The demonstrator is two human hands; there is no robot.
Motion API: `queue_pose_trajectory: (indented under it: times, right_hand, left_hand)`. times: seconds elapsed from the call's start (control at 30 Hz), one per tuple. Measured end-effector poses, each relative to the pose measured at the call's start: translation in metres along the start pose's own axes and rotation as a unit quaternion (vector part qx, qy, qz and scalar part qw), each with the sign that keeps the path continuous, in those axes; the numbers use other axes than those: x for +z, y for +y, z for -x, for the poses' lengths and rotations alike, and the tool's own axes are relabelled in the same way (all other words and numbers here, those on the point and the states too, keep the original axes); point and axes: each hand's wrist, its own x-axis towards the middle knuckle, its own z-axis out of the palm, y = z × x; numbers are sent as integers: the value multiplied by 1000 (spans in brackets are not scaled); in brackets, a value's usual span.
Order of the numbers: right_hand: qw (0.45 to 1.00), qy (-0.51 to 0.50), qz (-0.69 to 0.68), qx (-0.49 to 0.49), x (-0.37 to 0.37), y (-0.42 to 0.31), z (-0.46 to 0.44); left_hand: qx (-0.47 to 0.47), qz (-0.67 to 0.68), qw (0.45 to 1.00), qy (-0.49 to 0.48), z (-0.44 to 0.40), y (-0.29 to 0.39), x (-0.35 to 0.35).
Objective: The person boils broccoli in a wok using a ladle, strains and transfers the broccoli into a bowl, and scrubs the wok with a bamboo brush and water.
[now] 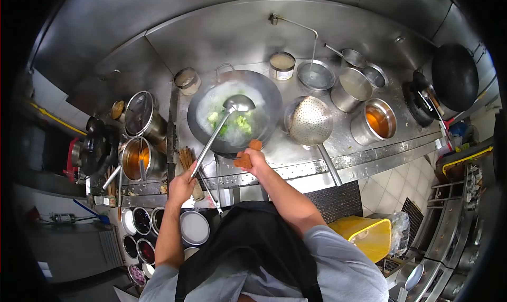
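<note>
A steel ladle (238,103) has its bowl over the wok (272,98), where green broccoli (243,124) sits in pale, foamy liquid. My left hand (181,189) is wrapped round the lower end of the ladle's long handle. At the wok's near rim, my right hand (255,161) is closed on an orange-brown cloth (243,161), which sticks out on both sides of the fingers. A bamboo brush (188,158) stands just right of my left hand, partly hidden behind the ladle handle.
Right of the wok lies a perforated strainer (310,121). Behind it are a water tap (315,36), a can (282,65) and steel pots (352,88). Pots of orange liquid (377,123) stand on both sides. Seasoning bowls (195,228) are at lower left, a yellow bin (363,235) at lower right.
</note>
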Motion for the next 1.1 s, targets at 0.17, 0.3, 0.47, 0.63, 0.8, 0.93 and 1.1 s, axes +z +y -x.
queue_pose_trajectory:
  times: [0.17, 0.3, 0.47, 0.63, 0.8, 0.93, 1.1]
  right_hand:
    - [998, 0, -53, -30, -12, -8, 51]
    - [997, -25, -68, -25, -24, -2, 84]
    - [996, -1, -86, 8, -37, -4, 126]
    - [994, -18, -109, 17, -55, 3, 159]
    - [990, -43, -137, 8, -82, 15, 189]
    - [982, -84, -167, 5, -100, 15, 211]
    - [968, -95, -230, 26, -112, 8, 235]
  left_hand:
    - [-76, 96, 991, 51, 38, 20, -7]
    - [-72, 97, 989, 88, 54, 23, -33]
    - [-96, 54, 992, 61, 65, 44, -77]
    - [-64, 19, 998, 19, 62, 64, -108]
    - [-56, -42, 997, -32, 53, 96, -134]
    - [-1, -131, 989, -65, 42, 133, -150]
    - [79, -236, 964, -91, 17, 187, -175]
